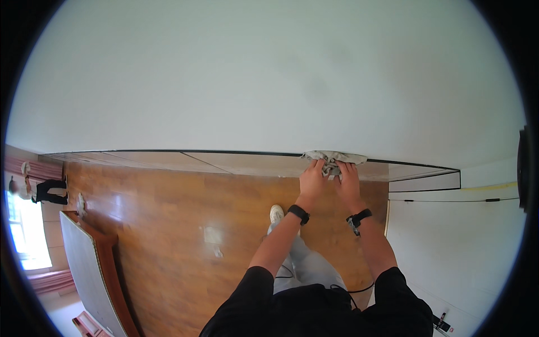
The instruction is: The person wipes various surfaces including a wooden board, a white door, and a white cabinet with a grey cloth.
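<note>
A crumpled grey cloth is bunched against the white wall, along the dark trim line that tops the tiled lower band. My left hand grips the cloth from the left with bent fingers. Close beside it, my right hand presses and holds the cloth's right part, its fingertips also curled in. Part of the cloth hides behind the fingers. Each wrist wears a dark band or watch.
Brown wooden flooring stretches below, with a pale sheet-like patch and a small scrap on it. A long wood-sided piece of furniture stands at left. Another person is near the window, far left. A thin cable runs along the right wall.
</note>
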